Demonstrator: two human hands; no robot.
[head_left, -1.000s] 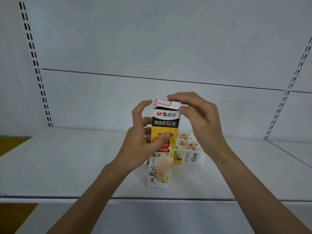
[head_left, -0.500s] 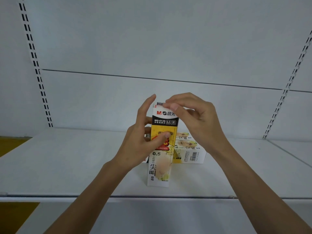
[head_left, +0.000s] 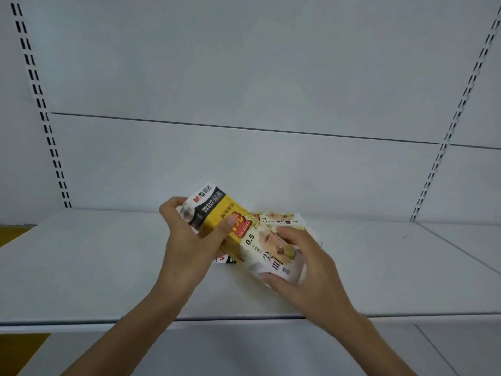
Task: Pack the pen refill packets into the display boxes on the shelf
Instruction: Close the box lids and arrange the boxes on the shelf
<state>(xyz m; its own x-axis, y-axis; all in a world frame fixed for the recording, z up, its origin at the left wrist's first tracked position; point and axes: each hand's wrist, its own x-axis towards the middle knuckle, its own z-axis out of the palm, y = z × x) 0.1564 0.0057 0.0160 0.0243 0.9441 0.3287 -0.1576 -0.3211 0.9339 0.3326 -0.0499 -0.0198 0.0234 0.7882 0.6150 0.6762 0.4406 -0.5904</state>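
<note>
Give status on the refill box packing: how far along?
Done: one display box lies flat on the shelf. In hand: a second box, tilted, top end looks closed, left hand gripping its top and right hand its base. Left: setting it down beside the first. No loose packets show, so further packing can't be judged.

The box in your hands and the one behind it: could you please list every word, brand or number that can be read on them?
"M&G": black band of the held box.
"0.5": held box, white part.
"尖叫": held box, under the 0.5.
"0.5", "尖叫": box behind.
Model code, red label and small print: too blurred.
</note>
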